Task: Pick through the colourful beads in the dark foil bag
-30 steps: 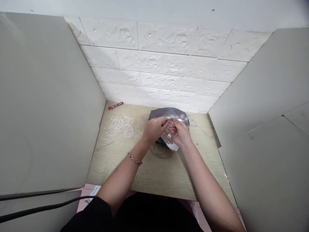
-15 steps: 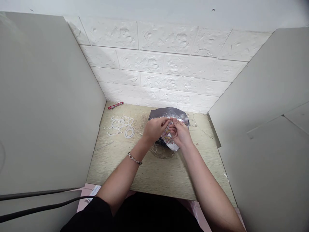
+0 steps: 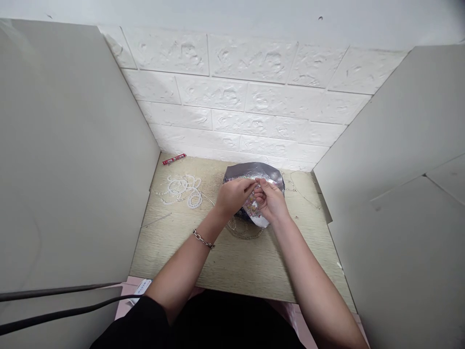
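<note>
My left hand (image 3: 234,194) and my right hand (image 3: 271,198) meet fingertip to fingertip, both pinched closed. What they pinch is too small or hidden to make out. Right below them lies an open silvery-grey bag (image 3: 254,169), its sides spread, with many small multicoloured beads (image 3: 252,206) inside. The hands cover the middle of the bag. A loop of clear beads on a string (image 3: 245,235) rests on the table at the bag's near edge.
Strands of white beads (image 3: 181,189) lie in a tangle on the wooden table (image 3: 247,271), left of the bag. A small red packet (image 3: 174,159) is by the back wall. Grey panels (image 3: 72,145) stand on both sides. Black cables (image 3: 72,312) cross at lower left.
</note>
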### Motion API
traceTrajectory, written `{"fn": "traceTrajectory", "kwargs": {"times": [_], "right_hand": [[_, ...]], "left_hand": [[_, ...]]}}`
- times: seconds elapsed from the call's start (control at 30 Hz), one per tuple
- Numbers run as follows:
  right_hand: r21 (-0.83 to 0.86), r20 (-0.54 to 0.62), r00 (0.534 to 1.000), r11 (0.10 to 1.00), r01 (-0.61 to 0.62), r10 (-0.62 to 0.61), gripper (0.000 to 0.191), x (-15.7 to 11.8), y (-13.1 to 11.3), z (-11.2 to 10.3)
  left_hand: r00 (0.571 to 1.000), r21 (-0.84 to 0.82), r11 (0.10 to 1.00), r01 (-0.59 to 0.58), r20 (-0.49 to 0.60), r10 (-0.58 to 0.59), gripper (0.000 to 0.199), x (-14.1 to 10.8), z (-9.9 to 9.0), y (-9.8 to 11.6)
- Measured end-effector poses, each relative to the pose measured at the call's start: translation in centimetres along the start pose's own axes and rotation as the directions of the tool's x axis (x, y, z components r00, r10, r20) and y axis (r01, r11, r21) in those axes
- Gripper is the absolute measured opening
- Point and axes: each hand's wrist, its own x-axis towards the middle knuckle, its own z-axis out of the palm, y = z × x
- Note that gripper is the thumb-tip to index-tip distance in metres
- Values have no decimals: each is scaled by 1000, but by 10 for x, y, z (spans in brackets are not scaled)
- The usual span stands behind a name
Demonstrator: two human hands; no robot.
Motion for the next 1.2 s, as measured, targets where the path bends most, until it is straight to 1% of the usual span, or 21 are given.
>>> {"fn": "traceTrajectory", "kwargs": {"times": [0.1, 0.17, 0.37, 0.5, 0.67, 0.8, 0.87, 1.03, 1.13, 1.2], "right_hand": [[11, -15, 1000, 1000, -5, 5, 16, -1, 0, 1], [14, -30, 999, 1000, -14, 14, 16, -1, 0, 1], [21, -52, 998, 999, -35, 36, 15, 0, 0, 0], [48, -42, 995, 995, -88, 90, 14, 0, 0, 0], [116, 28, 983, 976, -183, 181, 18, 0, -1, -2], [130, 149, 972, 971, -199, 179, 19, 0, -2, -4], [132, 187, 965, 969, -209, 183, 19, 0, -1, -5], [173, 212, 954, 953, -249, 211, 15, 1, 0, -6], [207, 241, 934, 926, -317, 265, 15, 0, -2, -5], [229, 254, 922, 908, -351, 293, 15, -1, -5, -3]], "left_hand": [[996, 34, 997, -74, -39, 76, 29, -2, 3, -2], [993, 61, 993, -103, -50, 106, 28, -3, 4, -4], [987, 134, 981, -138, -60, 147, 28, -4, 4, -8], [981, 163, 972, -170, -66, 183, 27, -4, 5, -11], [970, 155, 965, -211, -89, 226, 26, -3, 4, -13], [952, 226, 942, -247, -125, 280, 25, -3, 4, -12], [942, 274, 924, -268, -129, 311, 25, -3, 2, -11], [930, 324, 899, -294, -119, 347, 23, -4, -1, -8], [920, 317, 898, -306, -144, 364, 21, -4, 1, -9], [920, 281, 914, -294, -176, 350, 19, -4, 4, -10]]}}
